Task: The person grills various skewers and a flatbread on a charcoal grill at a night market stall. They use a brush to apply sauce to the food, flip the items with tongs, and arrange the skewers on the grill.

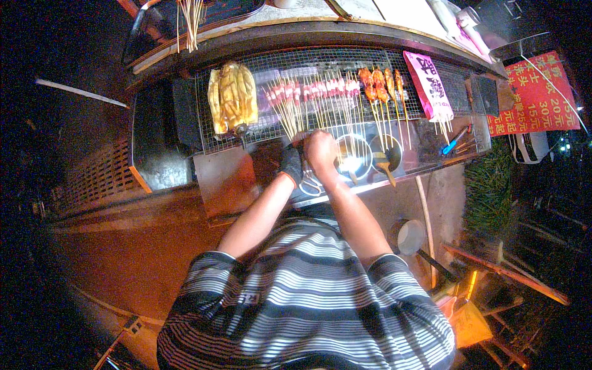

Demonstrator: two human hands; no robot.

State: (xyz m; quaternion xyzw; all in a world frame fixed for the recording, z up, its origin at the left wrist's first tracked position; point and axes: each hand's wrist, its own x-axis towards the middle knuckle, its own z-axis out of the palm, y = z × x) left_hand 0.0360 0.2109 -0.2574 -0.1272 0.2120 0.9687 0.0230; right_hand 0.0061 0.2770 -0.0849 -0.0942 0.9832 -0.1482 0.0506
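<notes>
Rows of raw meat skewers [319, 89] lie over the wire grill grate [323, 58], their sticks pointing towards me. My left hand [292, 159], in a dark glove with an orange cuff, is at the lower ends of the left bunch of sticks. Beside it, my bare right hand [321, 150] is curled near the stick ends; whether it grips any is hidden. Split pale food, possibly eggplant, [232, 98] rests at the grate's left. Browned meat skewers [379, 85] lie to the right, and a pink printed paper bag [428, 85] with sticks poking out lies beyond them.
Two round containers [388, 152] stand at the front ledge, a brush [384, 167] in the right one. Scissors [311, 185] lie by my wrists. A blue-handled tool [455, 141] is at the right. Bare sticks [188, 27] stand at the upper left. A red sign [541, 95] bears writing.
</notes>
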